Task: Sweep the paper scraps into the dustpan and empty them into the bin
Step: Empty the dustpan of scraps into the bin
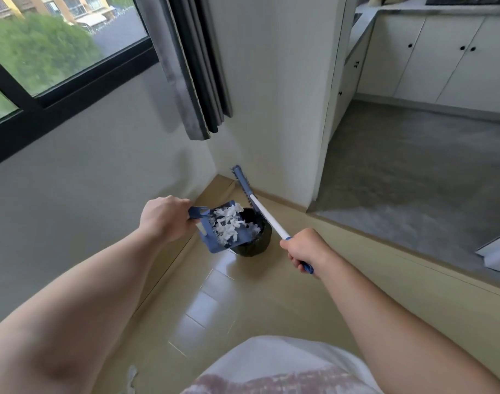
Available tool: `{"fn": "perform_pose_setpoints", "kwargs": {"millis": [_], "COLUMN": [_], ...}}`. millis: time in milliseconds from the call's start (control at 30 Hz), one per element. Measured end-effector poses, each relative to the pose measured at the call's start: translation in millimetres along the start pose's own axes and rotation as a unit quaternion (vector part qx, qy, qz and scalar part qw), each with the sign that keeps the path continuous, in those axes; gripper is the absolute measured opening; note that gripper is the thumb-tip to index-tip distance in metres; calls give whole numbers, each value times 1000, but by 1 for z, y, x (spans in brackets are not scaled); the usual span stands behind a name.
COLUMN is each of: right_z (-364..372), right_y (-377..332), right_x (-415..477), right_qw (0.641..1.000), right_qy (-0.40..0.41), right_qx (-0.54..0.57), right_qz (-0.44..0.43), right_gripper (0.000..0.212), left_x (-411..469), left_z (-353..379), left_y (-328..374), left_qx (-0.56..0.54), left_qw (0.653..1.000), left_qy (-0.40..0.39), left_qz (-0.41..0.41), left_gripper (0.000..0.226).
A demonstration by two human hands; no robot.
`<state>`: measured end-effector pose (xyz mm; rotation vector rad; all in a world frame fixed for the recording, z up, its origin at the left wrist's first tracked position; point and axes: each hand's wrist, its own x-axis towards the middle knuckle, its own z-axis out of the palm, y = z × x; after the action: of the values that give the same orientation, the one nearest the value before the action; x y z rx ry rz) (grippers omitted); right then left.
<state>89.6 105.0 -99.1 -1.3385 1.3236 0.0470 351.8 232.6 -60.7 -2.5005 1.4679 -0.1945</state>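
Observation:
My left hand grips the handle of a blue dustpan, held tilted over the left side of a black bin on the floor. White paper scraps lie heaped in the pan, and some white scraps show inside the bin. My right hand is closed on the blue grip of a broom with a white pole. The broom's blue head is raised near the wall corner, beyond the bin.
A white wall with a window and a dark curtain stands to the left. A wall pillar rises behind the bin. To the right, a grey floor leads to white cabinets. Glossy beige tiles lie below me.

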Motion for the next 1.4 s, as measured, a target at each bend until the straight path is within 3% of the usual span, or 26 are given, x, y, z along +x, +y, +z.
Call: {"fn": "perform_pose_setpoints", "kwargs": {"millis": [433,967,1400], "right_z": [47,29,16], "right_y": [-4,-2,2], "right_x": [-18,-24,-15], "right_qw": [999,999,999], "right_qy": [28,19,19], "right_qx": [21,15,36], "right_qz": [27,29,29], "right_gripper": [12,13,13], "left_x": [-2,1,9], "left_z": [25,19,16], "left_y": [-43,-28,-11], "left_qx": [47,-16,9], "left_qw": [996,999,999], "left_qy": [16,30,37], "left_qz": [73,-3,16], "left_gripper": [30,30,32]}}
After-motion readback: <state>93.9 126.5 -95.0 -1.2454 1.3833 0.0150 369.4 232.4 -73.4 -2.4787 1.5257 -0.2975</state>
